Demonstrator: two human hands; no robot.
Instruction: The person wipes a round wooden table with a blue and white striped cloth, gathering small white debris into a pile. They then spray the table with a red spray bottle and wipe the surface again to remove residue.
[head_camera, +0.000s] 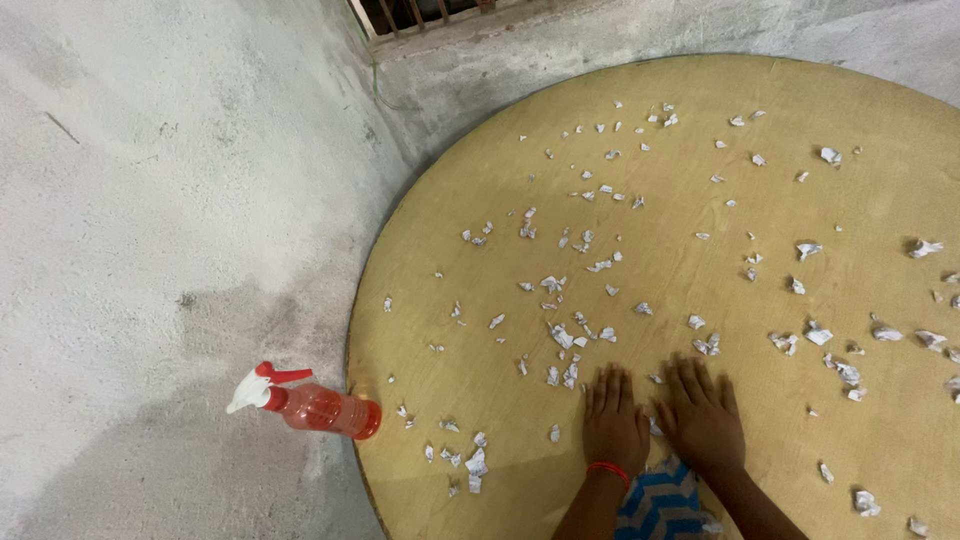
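My left hand (614, 420) lies flat, palm down, on a large round tan board (700, 200), with a red band at its wrist. My right hand (702, 415) rests flat just beside it, fingers slightly spread. Neither hand holds anything. Small torn scraps of white paper (563, 337) are scattered over the board, several just beyond my fingertips and one between my hands. A piece of blue and white zigzag cloth (662, 505) sits below my wrists.
A red spray bottle (318, 407) with a white and red trigger lies on its side on the grey concrete floor, touching the board's left edge. A concrete wall with a barred opening (420, 14) runs along the top.
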